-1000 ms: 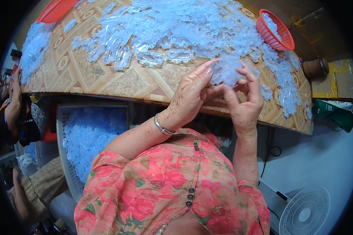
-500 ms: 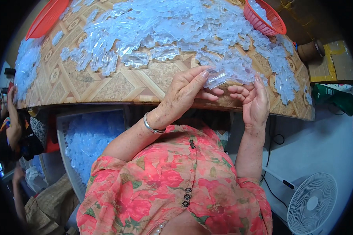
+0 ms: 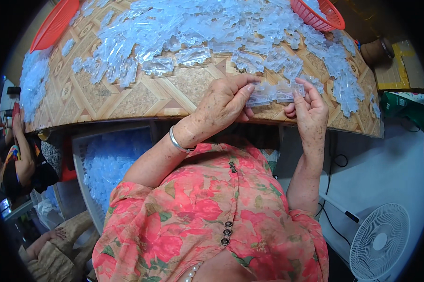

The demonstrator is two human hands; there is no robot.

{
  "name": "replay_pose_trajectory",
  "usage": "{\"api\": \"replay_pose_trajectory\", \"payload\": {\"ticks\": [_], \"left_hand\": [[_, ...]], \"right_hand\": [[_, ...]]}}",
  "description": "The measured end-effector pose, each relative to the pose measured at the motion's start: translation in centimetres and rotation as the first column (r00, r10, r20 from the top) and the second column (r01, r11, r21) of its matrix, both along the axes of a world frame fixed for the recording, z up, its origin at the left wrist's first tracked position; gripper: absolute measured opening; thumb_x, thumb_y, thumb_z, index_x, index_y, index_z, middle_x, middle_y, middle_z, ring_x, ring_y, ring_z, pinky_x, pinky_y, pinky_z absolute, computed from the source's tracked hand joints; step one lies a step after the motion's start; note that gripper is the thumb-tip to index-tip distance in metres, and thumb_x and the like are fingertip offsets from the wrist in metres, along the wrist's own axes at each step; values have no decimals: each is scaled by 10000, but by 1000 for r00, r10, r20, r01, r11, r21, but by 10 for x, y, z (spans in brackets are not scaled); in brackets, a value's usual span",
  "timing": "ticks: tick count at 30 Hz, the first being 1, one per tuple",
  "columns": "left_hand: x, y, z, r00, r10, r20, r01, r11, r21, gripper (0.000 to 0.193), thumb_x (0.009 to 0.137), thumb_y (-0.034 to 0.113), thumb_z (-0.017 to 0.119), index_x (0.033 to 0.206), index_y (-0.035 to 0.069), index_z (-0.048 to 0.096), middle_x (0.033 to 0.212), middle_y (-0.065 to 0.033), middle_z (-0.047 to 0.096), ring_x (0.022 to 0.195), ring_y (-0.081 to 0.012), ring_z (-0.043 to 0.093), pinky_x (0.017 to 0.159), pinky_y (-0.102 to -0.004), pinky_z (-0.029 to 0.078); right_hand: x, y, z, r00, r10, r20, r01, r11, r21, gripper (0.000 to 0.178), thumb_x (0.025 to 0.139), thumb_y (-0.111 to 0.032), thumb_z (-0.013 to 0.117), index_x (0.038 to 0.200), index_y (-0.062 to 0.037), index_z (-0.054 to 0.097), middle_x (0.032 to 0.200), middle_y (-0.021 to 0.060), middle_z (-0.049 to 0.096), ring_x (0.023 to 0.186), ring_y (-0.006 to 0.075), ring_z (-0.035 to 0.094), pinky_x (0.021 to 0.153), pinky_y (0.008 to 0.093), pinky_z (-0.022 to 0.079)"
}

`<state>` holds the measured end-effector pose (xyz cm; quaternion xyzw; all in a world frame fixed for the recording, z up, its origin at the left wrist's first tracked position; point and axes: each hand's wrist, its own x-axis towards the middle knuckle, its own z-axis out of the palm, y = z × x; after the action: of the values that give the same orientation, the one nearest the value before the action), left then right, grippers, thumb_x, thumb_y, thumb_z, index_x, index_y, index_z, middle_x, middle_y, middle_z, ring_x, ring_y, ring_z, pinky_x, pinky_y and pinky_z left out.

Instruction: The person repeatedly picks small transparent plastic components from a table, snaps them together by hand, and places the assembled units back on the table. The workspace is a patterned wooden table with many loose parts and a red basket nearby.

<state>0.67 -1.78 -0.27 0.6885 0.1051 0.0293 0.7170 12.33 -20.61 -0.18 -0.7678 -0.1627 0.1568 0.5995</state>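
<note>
Between my two hands, just above the table's near edge, is a clear plastic piece (image 3: 274,92), long and flat with small tabs. My left hand (image 3: 225,101) pinches its left end between thumb and fingers. At the other end, my right hand (image 3: 308,104) grips it with thumb and forefinger, the remaining fingers curled. Whether it is one piece or two joined ones I cannot tell. Right beyond my hands lie loose clear pieces (image 3: 249,62) of the same kind, at the near fringe of a wide heap (image 3: 188,26) spread over the tabletop.
Red plastic baskets stand at the far left (image 3: 57,23) and far right (image 3: 322,21), the right one holding clear pieces. A crate (image 3: 87,188) of pieces sits below the table (image 3: 127,105) on my left, near another person (image 3: 24,160). A white fan (image 3: 380,239) stands at lower right.
My right hand has turned from half-open beside the pieces to pinching the right end. The bunch of pieces at my hands has thinned, with several now lying on the table beyond.
</note>
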Motion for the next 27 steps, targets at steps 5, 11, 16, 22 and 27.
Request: {"api": "replay_pose_trajectory", "payload": {"ticks": [5, 11, 16, 22, 27], "left_hand": [[0, 0, -2, 1000, 18, 11, -18, 1000, 19, 324, 1055, 198, 462, 1299, 26, 588, 821, -32, 645, 678, -72, 652, 581, -208, 569], [0, 0, -2, 999, 41, -6, -40, 999, 30, 317, 1053, 181, 460, 1303, 22, 573, 837, -47, 657, 719, -91, 677, 601, -228, 588], [3, -1, -6, 998, 67, 13, -66, 998, -22, 328, 1052, 178, 458, 1335, 35, 542, 890, -75, 672, 765, -116, 696, 650, -261, 615], [4, 0, -4, 998, 59, -4, -59, 998, -35, 336, 1053, 170, 452, 1348, 28, 525, 973, -105, 681, 797, -128, 703, 671, -275, 621], [4, -1, -6, 998, 66, -16, -67, 994, -81, 341, 1053, 157, 445, 1345, -4, 517, 988, -107, 676, 814, -140, 707, 679, -268, 620]], "right_hand": [[2, -3, 0, 999, 6, 35, -4, 998, -68, 317, 969, -76, 603, 1280, -14, 593, 664, -8, 607, 595, 28, 575, 570, 202, 504], [2, -6, -2, 1000, -14, -3, 14, 1000, -2, 303, 963, -53, 603, 1262, -4, 596, 731, 5, 630, 614, 35, 600, 571, 197, 513], [3, -5, -4, 998, -65, 6, 64, 994, 83, 269, 964, -35, 598, 1229, 9, 592, 835, 41, 649, 680, 63, 651, 598, 195, 533], [2, -5, -5, 998, -59, 36, 54, 990, 127, 251, 960, -15, 596, 1209, 12, 589, 862, 47, 645, 715, 78, 667, 615, 202, 547], [2, -5, -4, 999, -46, 17, 44, 993, 111, 252, 959, -15, 596, 1210, 11, 588, 858, 38, 640, 712, 74, 664, 619, 202, 552]]}}
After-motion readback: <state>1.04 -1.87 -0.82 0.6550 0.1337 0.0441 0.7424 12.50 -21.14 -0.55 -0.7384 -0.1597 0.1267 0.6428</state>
